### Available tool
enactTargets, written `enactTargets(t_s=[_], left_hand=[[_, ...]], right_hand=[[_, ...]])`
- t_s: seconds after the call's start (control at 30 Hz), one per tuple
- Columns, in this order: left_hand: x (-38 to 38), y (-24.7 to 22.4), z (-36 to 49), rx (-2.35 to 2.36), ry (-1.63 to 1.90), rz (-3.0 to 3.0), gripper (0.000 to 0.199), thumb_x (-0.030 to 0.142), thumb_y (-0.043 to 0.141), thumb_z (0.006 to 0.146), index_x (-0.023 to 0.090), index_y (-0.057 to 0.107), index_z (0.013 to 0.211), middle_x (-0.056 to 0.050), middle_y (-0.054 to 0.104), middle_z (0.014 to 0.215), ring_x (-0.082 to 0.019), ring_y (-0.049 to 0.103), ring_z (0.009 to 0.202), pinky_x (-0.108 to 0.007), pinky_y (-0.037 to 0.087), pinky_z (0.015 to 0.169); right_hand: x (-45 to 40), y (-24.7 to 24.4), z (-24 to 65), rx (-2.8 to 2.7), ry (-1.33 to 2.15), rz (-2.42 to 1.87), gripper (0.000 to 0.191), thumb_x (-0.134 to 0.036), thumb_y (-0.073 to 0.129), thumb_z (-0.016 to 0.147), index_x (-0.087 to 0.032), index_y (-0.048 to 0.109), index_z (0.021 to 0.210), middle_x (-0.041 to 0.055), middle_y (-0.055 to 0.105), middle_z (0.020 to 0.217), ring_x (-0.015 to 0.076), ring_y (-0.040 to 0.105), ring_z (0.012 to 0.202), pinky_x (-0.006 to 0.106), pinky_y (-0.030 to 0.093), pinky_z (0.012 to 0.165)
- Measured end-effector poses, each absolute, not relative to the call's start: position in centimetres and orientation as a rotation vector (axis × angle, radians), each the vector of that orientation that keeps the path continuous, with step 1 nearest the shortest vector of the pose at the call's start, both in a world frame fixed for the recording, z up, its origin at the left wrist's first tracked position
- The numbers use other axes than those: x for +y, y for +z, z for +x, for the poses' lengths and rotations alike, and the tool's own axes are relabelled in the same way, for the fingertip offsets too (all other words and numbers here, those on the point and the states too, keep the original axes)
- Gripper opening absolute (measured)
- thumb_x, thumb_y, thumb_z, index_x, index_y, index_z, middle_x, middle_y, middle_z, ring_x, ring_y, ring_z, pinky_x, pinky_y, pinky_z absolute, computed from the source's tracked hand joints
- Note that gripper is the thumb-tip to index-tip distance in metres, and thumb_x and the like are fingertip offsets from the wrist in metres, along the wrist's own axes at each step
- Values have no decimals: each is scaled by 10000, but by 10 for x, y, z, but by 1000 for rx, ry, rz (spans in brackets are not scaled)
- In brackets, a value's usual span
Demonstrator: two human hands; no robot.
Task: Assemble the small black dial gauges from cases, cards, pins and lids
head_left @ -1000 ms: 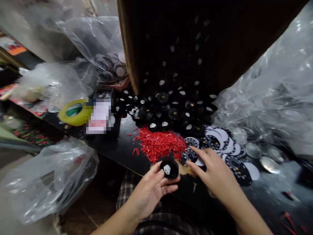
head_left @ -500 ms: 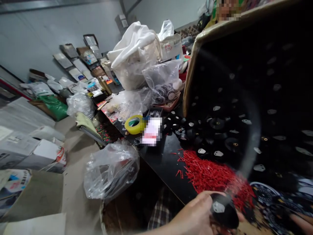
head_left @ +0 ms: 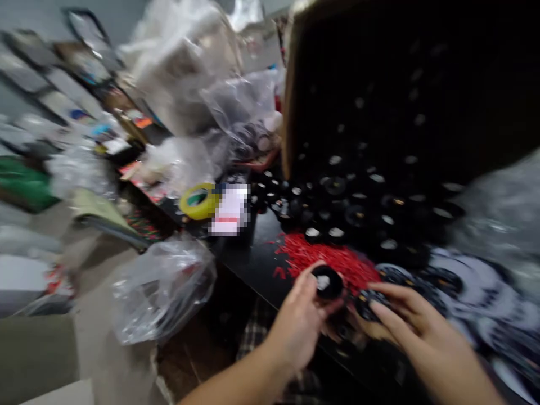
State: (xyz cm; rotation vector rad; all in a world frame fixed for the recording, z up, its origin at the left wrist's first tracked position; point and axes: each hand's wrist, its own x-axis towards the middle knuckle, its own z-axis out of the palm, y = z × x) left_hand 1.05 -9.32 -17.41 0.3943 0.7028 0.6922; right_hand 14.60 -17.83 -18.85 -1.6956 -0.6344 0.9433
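Note:
My left hand [head_left: 295,323] is closed around a black round part [head_left: 332,284] with a pale metal tab on its face. Close by on the right, my right hand [head_left: 415,318] pinches a small dark dial [head_left: 367,305] with printed marks, between thumb and fingers. The two pieces are near each other but apart; motion blur hides finer detail. Just beyond them lies a heap of thin red pointers [head_left: 314,253]. Several more black round parts [head_left: 335,232] with pale tabs are spread behind the heap. Printed dials [head_left: 468,281] are piled to the right.
A yellow tape roll [head_left: 198,201] lies at the black table's left edge. Behind it are clear plastic bags [head_left: 247,107]. A large open carton [head_left: 289,112] stands tipped at the back right. A clear bag [head_left: 164,292] hangs low on the left, over a box.
My view has shifted right and down. My right hand has come in from the right edge with the dial, toward the black part. My left hand still holds that part.

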Motion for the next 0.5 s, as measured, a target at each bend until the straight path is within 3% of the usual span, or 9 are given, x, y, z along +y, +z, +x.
enactTargets(t_s=[0.2, 0.5], left_hand=[[-96, -181, 16, 707, 505, 518, 323, 341, 634, 863, 242, 643, 1170, -66, 664, 1185, -174, 630, 1003, -319, 469, 924], [-108, -183, 19, 668, 488, 697, 356, 352, 620, 872, 300, 621, 1224, -28, 627, 1267, -208, 563, 1164, -335, 420, 1004]], right_hand=[[-172, -167, 145, -550, 846, -1639, 301, -475, 647, 809, -189, 650, 905, 49, 698, 868, 164, 663, 743, 242, 564, 641], [-174, -162, 138, -876, 582, -1909, 183, -400, 570, 869, -220, 606, 876, 12, 657, 815, 152, 614, 715, 266, 482, 651]])
